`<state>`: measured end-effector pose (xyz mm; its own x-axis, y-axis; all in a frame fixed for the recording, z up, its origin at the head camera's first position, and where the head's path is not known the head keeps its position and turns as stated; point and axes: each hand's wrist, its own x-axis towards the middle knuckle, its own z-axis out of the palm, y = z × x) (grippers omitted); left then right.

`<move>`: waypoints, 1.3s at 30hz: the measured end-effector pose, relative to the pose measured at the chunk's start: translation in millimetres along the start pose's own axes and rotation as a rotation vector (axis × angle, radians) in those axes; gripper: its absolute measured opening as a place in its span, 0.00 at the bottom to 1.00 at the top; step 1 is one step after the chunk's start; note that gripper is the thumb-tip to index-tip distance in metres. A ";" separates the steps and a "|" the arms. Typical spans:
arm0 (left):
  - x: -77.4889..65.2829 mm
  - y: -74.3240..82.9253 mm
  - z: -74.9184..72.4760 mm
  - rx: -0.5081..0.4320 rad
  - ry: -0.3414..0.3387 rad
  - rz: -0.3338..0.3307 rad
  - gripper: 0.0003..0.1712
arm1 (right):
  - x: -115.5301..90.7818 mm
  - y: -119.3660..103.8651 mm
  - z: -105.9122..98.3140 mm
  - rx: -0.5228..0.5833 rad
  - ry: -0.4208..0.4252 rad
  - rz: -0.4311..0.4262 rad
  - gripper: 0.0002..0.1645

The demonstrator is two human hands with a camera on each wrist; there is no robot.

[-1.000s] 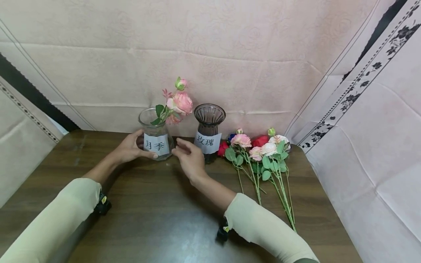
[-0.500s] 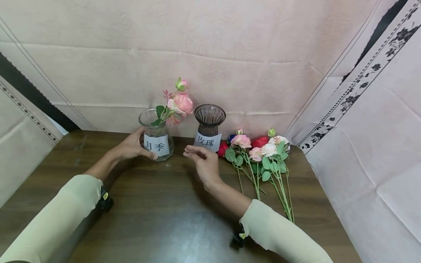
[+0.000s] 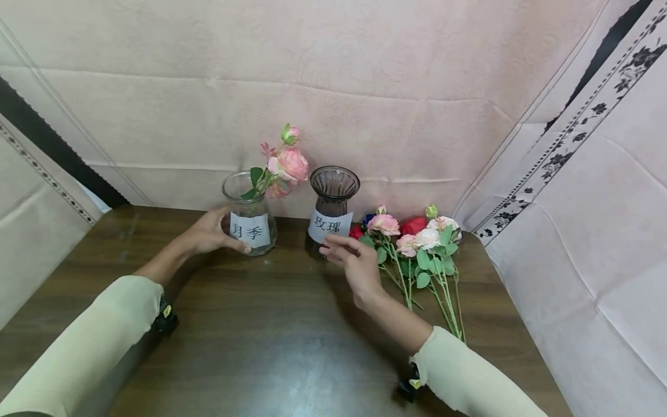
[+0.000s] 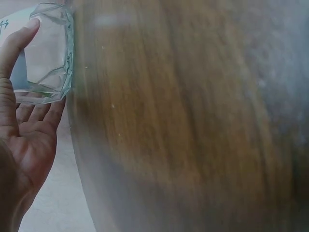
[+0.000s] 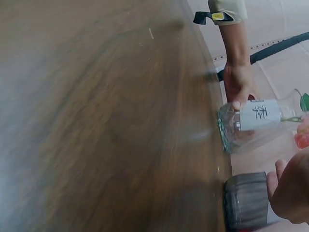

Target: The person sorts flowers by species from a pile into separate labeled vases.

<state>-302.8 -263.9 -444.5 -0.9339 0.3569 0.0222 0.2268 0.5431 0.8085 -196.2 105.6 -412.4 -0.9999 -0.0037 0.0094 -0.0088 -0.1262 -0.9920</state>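
A clear glass vase [image 3: 251,207] with a white label stands at the back of the table, a pink flower stem [image 3: 290,165] leaning out of its mouth. My left hand [image 3: 207,233] grips its lower left side, thumb in front and fingers behind; the left wrist view shows the thumb [image 4: 17,42] over the label. Beside it is a dark ribbed glass vase [image 3: 333,204], also labelled, with no stem in it. My right hand [image 3: 359,267] is in front of the dark vase's lower right, loosely bent, holding nothing; whether it touches that vase cannot be told.
Several artificial flowers [image 3: 427,237], pink, white, red and a bit of blue, lie to the right with green stems toward the front. The brown wooden table [image 3: 250,324] ends at a pale cloth backdrop [image 3: 333,116].
My right hand has moved from beside the clear vase rightward, past the front of the dark vase, toward the lying flowers. My left hand has stayed on the clear vase.
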 end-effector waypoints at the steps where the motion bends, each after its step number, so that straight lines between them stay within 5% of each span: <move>1: 0.5 0.0 0.3 0.003 0.001 0.003 0.60 | -1.0 -0.7 -4.8 -0.001 -0.001 0.009 0.18; 23: 2.5 1.8 3.0 -0.023 0.007 0.005 0.59 | -16.2 -22.7 -98.4 -0.024 -0.027 0.165 0.27; 39: -1.3 -2.0 1.5 -0.023 0.008 0.006 0.59 | -29.9 -22.2 -146.2 -0.093 -0.019 0.229 0.30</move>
<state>-301.6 -264.3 -447.1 -0.9349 0.3535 0.0319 0.2260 0.5236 0.8214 -166.8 253.5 -409.1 -0.9756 -0.0406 -0.2158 0.2171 -0.0281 -0.9758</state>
